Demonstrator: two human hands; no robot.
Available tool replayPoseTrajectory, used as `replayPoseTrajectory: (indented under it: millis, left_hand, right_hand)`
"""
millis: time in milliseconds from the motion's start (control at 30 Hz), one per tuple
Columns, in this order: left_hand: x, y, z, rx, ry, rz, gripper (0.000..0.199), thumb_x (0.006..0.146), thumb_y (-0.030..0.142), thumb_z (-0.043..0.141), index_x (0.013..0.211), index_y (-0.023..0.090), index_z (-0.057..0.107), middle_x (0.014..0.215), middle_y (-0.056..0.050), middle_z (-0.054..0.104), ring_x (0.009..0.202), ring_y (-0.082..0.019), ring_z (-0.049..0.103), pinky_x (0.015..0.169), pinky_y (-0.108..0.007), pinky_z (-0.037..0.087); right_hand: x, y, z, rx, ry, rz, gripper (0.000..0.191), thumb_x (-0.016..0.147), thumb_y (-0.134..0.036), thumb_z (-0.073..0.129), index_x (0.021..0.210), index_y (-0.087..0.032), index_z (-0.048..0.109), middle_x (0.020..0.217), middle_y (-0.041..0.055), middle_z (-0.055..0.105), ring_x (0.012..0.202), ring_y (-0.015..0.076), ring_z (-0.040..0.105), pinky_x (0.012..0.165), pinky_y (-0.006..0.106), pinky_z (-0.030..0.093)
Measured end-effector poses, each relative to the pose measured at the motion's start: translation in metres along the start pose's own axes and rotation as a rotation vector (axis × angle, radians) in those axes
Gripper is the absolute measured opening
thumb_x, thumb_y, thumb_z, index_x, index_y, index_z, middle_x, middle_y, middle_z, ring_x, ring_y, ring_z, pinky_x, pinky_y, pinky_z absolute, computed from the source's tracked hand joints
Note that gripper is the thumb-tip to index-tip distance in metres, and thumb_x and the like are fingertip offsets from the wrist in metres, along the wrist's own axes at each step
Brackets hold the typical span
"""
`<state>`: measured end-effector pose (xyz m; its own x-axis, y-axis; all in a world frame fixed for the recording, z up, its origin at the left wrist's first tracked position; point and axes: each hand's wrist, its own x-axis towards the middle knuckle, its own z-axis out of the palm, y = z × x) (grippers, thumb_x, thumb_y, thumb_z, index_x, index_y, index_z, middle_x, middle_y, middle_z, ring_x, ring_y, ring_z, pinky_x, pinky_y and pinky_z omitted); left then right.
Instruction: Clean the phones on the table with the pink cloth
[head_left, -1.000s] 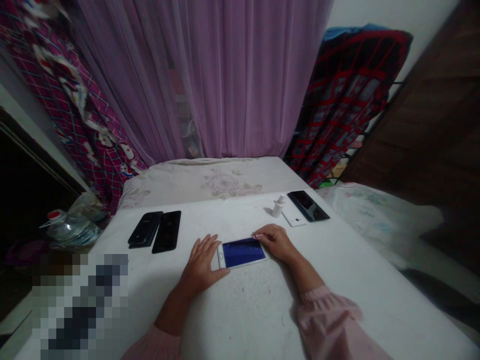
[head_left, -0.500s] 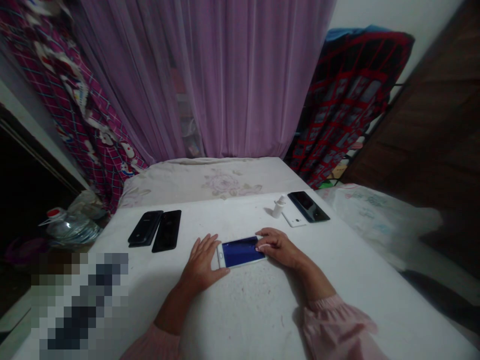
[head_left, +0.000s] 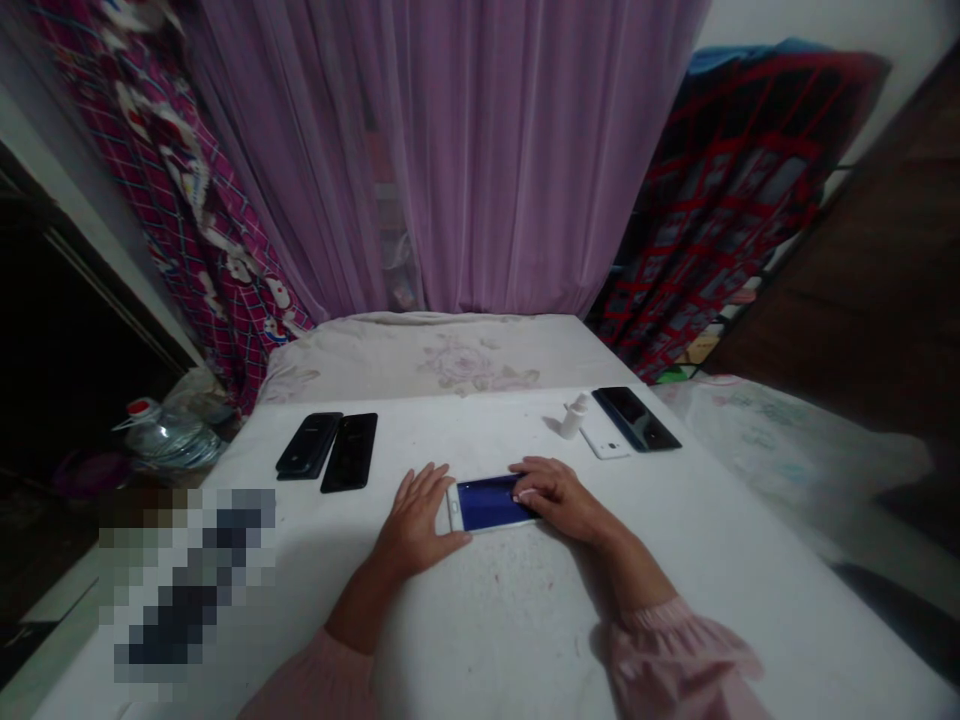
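Note:
A white smartphone [head_left: 491,503] with a blue-lit screen lies flat on the white-covered table, its home-button end to the left. My left hand [head_left: 420,525] steadies that end, thumb along the near edge and fingers by the far corner. Over the right end bends my right hand [head_left: 559,497], one finger reaching along the far edge. Its other fingers curl down onto the glass around a small pale bit, too blurred to name. The phone's right end is partly hidden under this hand.
Two dark phones, one black [head_left: 350,452] and one beside it [head_left: 309,445], lie at left. A small white bottle [head_left: 574,416], a white phone [head_left: 604,437] and a dark phone [head_left: 637,418] are at right. A water jug [head_left: 169,437] stands beyond the left edge.
The whole view has shifted, so the table and things appear a little further right. Both hands keep nearly the same places on the phone.

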<state>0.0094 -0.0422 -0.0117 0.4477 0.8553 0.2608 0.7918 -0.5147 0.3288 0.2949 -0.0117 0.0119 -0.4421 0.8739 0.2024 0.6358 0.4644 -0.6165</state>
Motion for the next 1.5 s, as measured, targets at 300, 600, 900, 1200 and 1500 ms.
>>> replayPoseTrajectory:
  millis: [300,600,900,1200,1500]
  left_hand:
    - [-0.001,0.004,-0.005,-0.032,-0.035,-0.033,0.075,0.074,0.054,0.074,0.135,0.020,0.047,0.147,-0.015,0.044,0.140,-0.032,0.034,0.117,-0.054,0.020]
    - [0.000,0.005,-0.006,-0.043,-0.042,-0.049,0.074,0.073,0.054,0.074,0.134,0.020,0.048,0.147,-0.014,0.045,0.140,-0.032,0.034,0.117,-0.055,0.020]
    - [-0.002,0.000,-0.002,-0.028,-0.008,-0.009,0.075,0.075,0.055,0.073,0.136,0.020,0.048,0.146,-0.015,0.046,0.139,-0.033,0.035,0.116,-0.055,0.022]
    - [-0.001,0.002,-0.004,-0.017,-0.018,-0.014,0.075,0.075,0.054,0.074,0.136,0.020,0.047,0.146,-0.015,0.046,0.139,-0.033,0.036,0.116,-0.054,0.021]
    - [0.000,0.005,-0.005,-0.032,-0.025,-0.035,0.074,0.073,0.052,0.075,0.134,0.020,0.048,0.147,-0.015,0.045,0.139,-0.033,0.035,0.116,-0.056,0.021]
  right_hand:
    - [0.013,-0.004,0.010,0.008,0.100,-0.009,0.020,0.088,-0.034,0.056,0.084,-0.026,0.074,0.094,0.0045,0.075,0.092,0.0213,0.067,0.091,0.039,0.046]
    - [0.015,-0.017,0.009,-0.018,0.052,0.020,0.020,0.087,-0.031,0.054,0.087,-0.026,0.073,0.100,0.0057,0.075,0.099,0.0244,0.065,0.095,0.045,0.042]
    - [0.011,-0.019,0.016,-0.022,-0.015,0.032,0.018,0.087,-0.032,0.056,0.087,-0.029,0.073,0.113,0.0040,0.070,0.110,0.0239,0.060,0.104,0.050,0.031]
    - [0.027,-0.030,0.024,-0.112,0.047,0.093,0.019,0.090,-0.030,0.054,0.093,-0.027,0.073,0.097,0.0034,0.074,0.096,0.0199,0.063,0.096,0.039,0.037]
    - [0.013,-0.050,0.014,0.005,-0.176,0.062,0.014,0.085,-0.028,0.059,0.089,-0.029,0.073,0.129,0.0061,0.062,0.123,0.0264,0.052,0.107,0.063,0.013]
